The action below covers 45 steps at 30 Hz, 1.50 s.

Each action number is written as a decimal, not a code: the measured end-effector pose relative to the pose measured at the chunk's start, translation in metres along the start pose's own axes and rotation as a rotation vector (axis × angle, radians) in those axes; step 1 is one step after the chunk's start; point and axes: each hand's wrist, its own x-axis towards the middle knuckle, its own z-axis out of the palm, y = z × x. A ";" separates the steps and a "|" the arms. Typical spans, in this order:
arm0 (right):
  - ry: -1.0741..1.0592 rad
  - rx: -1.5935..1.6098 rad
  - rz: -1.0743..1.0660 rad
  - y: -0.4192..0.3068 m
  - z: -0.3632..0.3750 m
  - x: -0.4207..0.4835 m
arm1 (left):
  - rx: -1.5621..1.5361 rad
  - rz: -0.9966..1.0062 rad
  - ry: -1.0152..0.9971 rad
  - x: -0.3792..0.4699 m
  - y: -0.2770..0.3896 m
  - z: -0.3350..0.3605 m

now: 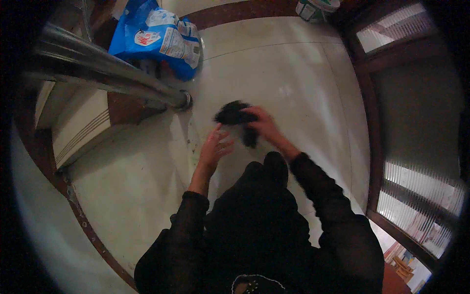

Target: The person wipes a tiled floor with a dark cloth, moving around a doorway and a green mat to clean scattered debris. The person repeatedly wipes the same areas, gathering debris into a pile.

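Note:
A dark, blurred, soft-looking item (pixel 235 113), perhaps cloth or a glove, hangs in front of me above the pale tiled floor. My right hand (pixel 260 123) grips its right side, with the fingers curled over it. A smaller dark part (pixel 250 137) dangles below that hand; whether it belongs to the same item I cannot tell. Just below the item's left end is my left hand (pixel 216 146), fingers spread and palm turned inward, one fingertip close to or touching the dark edge. Both forearms are in dark sleeves.
A metal post (pixel 161 90) meets the floor at the left, beside stone stair steps (pixel 82 128). Behind it stands a blue printed bag (pixel 172 40). A white and green bucket (pixel 315 10) is at the far wall. On the right runs a dark-framed door with ribbed glass (pixel 415 198).

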 end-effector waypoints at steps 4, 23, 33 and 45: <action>0.292 -0.363 0.118 0.035 -0.173 -0.048 | 0.093 -0.056 -0.082 0.017 -0.012 0.022; 0.116 -0.151 0.043 -0.001 0.067 0.057 | -0.209 0.102 0.620 -0.054 -0.049 -0.122; -0.290 -0.440 -0.333 0.004 0.183 0.073 | -0.239 0.162 0.559 -0.037 -0.077 -0.133; -0.518 -0.423 -0.467 0.019 0.222 0.137 | -0.411 0.243 0.580 -0.039 -0.080 -0.152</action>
